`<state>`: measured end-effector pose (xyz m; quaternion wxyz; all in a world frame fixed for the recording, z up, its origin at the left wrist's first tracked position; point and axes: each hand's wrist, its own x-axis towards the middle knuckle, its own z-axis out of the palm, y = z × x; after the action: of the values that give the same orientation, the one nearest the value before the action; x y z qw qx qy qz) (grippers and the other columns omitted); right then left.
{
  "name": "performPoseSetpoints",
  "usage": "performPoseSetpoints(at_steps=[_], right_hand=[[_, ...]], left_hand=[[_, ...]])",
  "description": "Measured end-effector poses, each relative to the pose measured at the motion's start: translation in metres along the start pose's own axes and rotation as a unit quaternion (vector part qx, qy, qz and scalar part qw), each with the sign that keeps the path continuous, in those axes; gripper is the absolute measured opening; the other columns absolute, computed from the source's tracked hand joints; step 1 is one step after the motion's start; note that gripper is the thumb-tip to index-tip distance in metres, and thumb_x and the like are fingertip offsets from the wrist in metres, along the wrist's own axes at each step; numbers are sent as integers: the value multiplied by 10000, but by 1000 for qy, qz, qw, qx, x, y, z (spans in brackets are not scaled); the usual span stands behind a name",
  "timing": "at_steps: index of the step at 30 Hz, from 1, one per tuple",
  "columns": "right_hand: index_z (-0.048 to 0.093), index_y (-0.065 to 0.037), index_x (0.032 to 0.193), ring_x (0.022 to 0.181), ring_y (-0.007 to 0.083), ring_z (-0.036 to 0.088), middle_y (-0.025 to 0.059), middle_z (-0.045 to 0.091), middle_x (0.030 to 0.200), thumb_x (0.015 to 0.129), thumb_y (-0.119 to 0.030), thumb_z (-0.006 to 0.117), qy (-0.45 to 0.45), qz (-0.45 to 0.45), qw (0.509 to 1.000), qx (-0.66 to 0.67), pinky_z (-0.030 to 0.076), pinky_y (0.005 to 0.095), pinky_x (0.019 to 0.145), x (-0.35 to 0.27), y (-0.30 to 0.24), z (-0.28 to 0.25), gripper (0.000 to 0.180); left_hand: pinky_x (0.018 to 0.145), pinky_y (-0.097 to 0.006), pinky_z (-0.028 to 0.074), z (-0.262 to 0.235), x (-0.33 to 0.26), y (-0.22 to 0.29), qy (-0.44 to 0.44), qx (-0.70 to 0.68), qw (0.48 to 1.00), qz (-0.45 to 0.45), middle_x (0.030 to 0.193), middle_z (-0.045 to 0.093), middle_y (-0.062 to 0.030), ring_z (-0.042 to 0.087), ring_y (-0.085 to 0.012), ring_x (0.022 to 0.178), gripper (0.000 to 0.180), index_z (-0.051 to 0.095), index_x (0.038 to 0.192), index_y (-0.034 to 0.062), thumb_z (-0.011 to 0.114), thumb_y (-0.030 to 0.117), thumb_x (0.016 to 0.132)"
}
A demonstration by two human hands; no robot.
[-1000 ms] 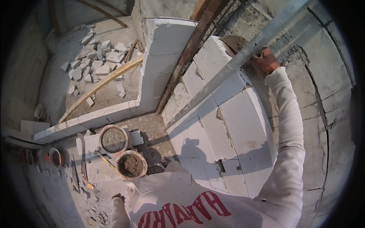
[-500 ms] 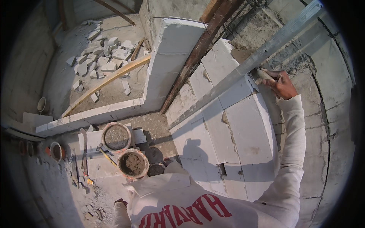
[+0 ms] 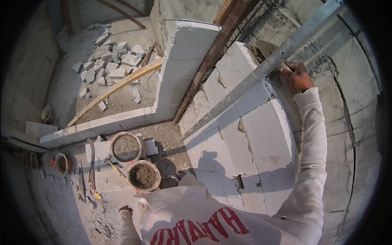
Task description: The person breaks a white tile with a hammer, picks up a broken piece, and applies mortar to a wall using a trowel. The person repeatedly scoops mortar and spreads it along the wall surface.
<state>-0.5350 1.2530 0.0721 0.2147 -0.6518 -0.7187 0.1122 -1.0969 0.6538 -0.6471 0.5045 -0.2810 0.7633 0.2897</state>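
Note:
My right hand (image 3: 299, 76) is closed around the handle of a trowel (image 3: 267, 48), at the far end of the white block wall (image 3: 267, 147). The trowel's blade shows beyond a long metal straightedge (image 3: 241, 87), which slants across the blocks and hides part of the tool. Mortar lies in the gap by the blade, next to the top block. My left hand (image 3: 126, 210) hangs low beside my body, well away from the wall. Only a small part of it shows, and its grip is unclear.
Left of the wall stand two mortar buckets (image 3: 143, 176), with a yellow-handled hammer (image 3: 116, 168) beside them. Further left are a saw (image 3: 91, 157) and more buckets (image 3: 62, 163). A wooden plank (image 3: 116, 92) leans over a low block wall, near broken blocks (image 3: 118, 72). A dark beam (image 3: 212, 61) stands close by.
My right hand has moved slightly up and left with the trowel, and the blade now lies further up past the straightedge. My left hand has shifted slightly upward, showing more of its sleeve.

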Motion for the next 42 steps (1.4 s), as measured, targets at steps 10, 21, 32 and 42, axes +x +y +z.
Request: performPoseSetpoints(at_steps=[10,21,32,42], right_hand=[[715,42,1058,791,207,639,117,732,898,909,-177,692,-16,-95,992,-78,516,353,750,11,5,22,266],[696,47,1023,750,211,648,200,700,850,903,-207,688,-11,19,999,-46,512,364,706,-2,-26,37,280],[675,71,1178,972,412,700,331,678,1041,864,-147,664,93,-71,983,-142,519,411,864,-49,-27,29,382],[659,95,1202,846,246,673,243,740,990,913,-181,653,52,-69,977,-194,508,350,803,-52,-7,26,399]], left_hand=[[600,-496,510,1,-6,-27,-2,19,1000,-9,946,715,-168,680,-305,682,231,656,1160,110,594,246,983],[645,-584,494,-9,5,-35,-13,-13,1000,-13,999,703,-179,693,-348,804,253,635,1193,144,572,243,968],[501,-478,428,-19,6,-7,-21,-17,1000,8,817,679,-180,646,-334,606,147,668,1052,112,609,148,922],[495,-447,355,-2,26,-12,-97,1,995,-7,734,636,-164,570,-311,539,35,658,828,105,676,117,801]])
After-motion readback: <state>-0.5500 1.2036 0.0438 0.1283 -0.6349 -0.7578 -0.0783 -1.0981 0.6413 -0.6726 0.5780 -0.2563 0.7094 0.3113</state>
